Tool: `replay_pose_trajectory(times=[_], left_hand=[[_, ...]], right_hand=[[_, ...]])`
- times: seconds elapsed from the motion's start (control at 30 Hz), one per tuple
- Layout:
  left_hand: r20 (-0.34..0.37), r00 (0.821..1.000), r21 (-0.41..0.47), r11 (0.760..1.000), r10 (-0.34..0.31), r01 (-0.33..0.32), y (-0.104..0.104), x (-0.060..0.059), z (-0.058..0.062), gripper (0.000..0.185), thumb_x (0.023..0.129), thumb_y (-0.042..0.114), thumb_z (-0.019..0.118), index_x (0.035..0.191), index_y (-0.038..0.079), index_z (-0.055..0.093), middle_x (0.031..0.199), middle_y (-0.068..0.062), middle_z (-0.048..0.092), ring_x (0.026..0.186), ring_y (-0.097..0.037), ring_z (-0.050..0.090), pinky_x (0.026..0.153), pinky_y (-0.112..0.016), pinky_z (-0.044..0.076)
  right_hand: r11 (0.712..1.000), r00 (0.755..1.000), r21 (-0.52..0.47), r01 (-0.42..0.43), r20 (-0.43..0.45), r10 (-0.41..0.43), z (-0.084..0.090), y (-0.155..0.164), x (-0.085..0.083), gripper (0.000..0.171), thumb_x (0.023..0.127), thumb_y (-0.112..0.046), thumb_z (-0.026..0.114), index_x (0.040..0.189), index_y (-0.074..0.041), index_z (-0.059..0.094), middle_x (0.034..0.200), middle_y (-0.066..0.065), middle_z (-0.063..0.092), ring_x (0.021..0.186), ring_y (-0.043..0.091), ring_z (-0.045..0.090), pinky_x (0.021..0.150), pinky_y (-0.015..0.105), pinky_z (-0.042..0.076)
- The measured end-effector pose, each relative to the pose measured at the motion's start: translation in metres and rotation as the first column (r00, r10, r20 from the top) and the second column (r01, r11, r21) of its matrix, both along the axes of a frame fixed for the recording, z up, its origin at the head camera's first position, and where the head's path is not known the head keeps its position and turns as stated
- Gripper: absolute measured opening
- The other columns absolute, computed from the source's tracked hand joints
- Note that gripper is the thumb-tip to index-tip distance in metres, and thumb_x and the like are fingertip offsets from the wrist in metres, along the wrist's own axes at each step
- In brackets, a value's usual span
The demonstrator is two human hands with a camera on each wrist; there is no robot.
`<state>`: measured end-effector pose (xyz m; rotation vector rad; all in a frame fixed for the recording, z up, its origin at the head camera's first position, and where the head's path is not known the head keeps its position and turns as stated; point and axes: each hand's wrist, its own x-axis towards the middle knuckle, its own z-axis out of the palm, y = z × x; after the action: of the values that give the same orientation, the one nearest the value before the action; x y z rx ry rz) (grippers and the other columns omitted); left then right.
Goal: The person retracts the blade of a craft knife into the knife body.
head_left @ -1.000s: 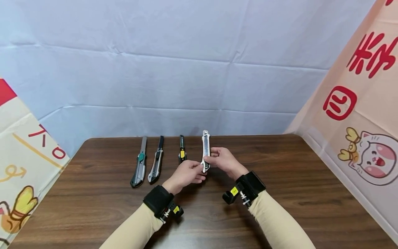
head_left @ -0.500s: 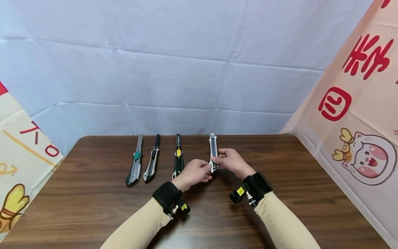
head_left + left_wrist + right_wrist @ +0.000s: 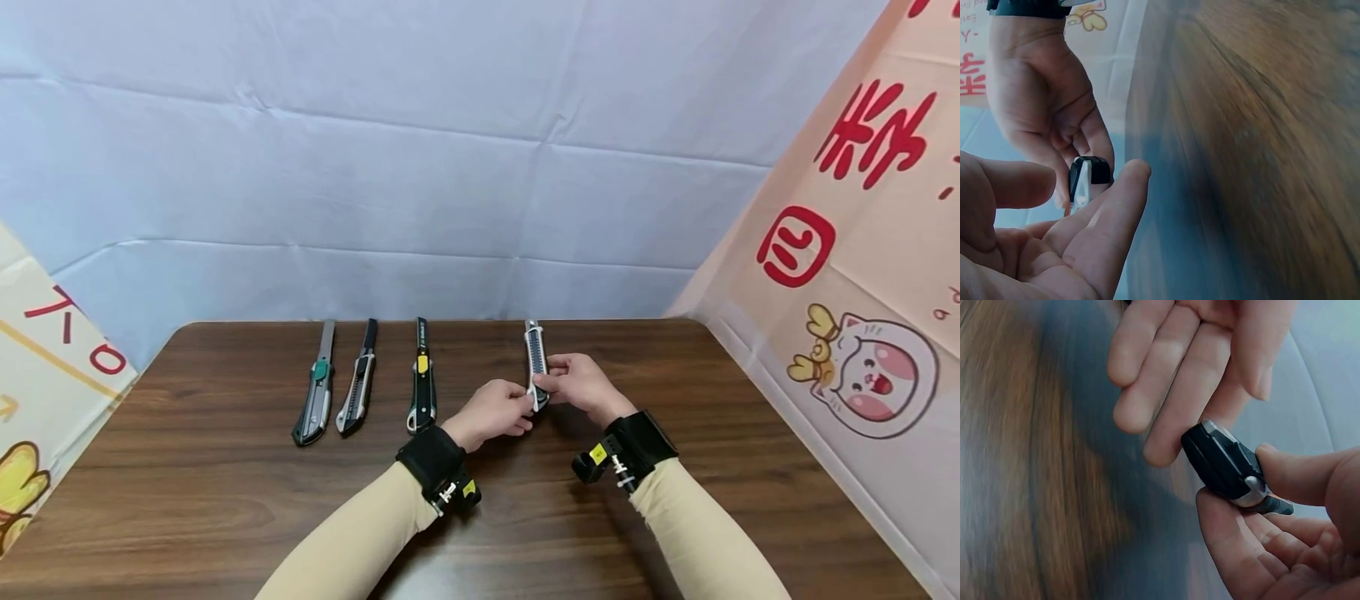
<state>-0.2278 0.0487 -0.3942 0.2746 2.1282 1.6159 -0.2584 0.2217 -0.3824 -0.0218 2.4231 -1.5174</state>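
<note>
- One snap-off utility knife, silver-white along its edges and dark along its toothed channel, is sitting in the right hand, its thumb pressing one side and a finger bracing the opposite one; these fingers are pinching the knife near its butt end.
- The blade tip is pointing toward the far edge of the wooden worktop, and the butt, black in the right wrist view, is hanging clear of the surface.
- The left hand is holding nothing: its fingers are extending nearly straight just beside the butt, the thumb standing apart from them. Whether any of them is touching the knife, I cannot tell.
- Three more cutters are lying side by side on the worktop, left of the hands, making four in all: one grey cutter with a teal slider, one black-and-white cutter with a dark blade, and one black cutter with a yellow slider, this last lying nearest the left hand.
- Two black wristbands are circling the wrists, one left and one right, and two cream sleeves are covering the forearms.
- One pale cloth is hanging behind the worktop.
</note>
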Motion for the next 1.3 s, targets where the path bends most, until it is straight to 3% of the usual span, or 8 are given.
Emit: replay_pose_trajectory(times=[0.37,0.73,1.0,1.3], left_hand=[[0.047,0.999,0.031,0.999,-0.014,0.013,0.02,-0.001,0.001,0.032,0.1,0.013,0.052,0.124,-0.005,0.061,0.115,-0.022,0.066,0.099,-0.03,0.069,0.084,-0.037,0.06],[0.089,0.996,0.048,0.999,-0.026,0.022,0.038,0.0,0.002,0.032,0.099,0.01,0.053,0.127,-0.005,0.06,0.117,-0.02,0.067,0.096,-0.024,0.07,0.083,-0.032,0.06],[0.087,0.995,0.052,0.998,-0.041,0.037,0.041,0.002,0.0,0.033,0.096,0.006,0.052,0.126,-0.006,0.06,0.118,-0.02,0.067,0.097,-0.024,0.07,0.082,-0.03,0.06],[0.07,0.995,0.05,0.997,-0.07,0.066,0.04,0.008,-0.003,0.034,0.098,0.008,0.052,0.129,-0.006,0.058,0.118,-0.019,0.066,0.097,-0.024,0.07,0.082,-0.031,0.06]], right_hand=[[0.997,0.998,0.075,0.033,0.041,-0.036,-0.005,0.023,-0.002,0.055,0.098,-0.013,0.058,0.141,0.013,0.038,0.129,0.031,0.058,0.095,0.017,0.067,0.082,0.033,0.06],[0.984,0.999,0.175,0.017,0.043,-0.025,0.006,0.038,0.003,0.053,0.098,-0.015,0.057,0.14,0.014,0.039,0.126,0.03,0.059,0.094,0.019,0.067,0.081,0.032,0.059],[0.977,0.998,0.206,0.05,0.034,-0.058,0.0,0.042,0.004,0.049,0.097,-0.015,0.059,0.136,0.012,0.045,0.118,0.027,0.063,0.09,0.018,0.067,0.082,0.035,0.059],[0.945,0.992,0.303,0.121,0.001,-0.128,-0.008,0.04,0.003,0.046,0.096,-0.018,0.061,0.133,0.006,0.05,0.114,0.021,0.064,0.085,0.018,0.065,0.072,0.029,0.056]])
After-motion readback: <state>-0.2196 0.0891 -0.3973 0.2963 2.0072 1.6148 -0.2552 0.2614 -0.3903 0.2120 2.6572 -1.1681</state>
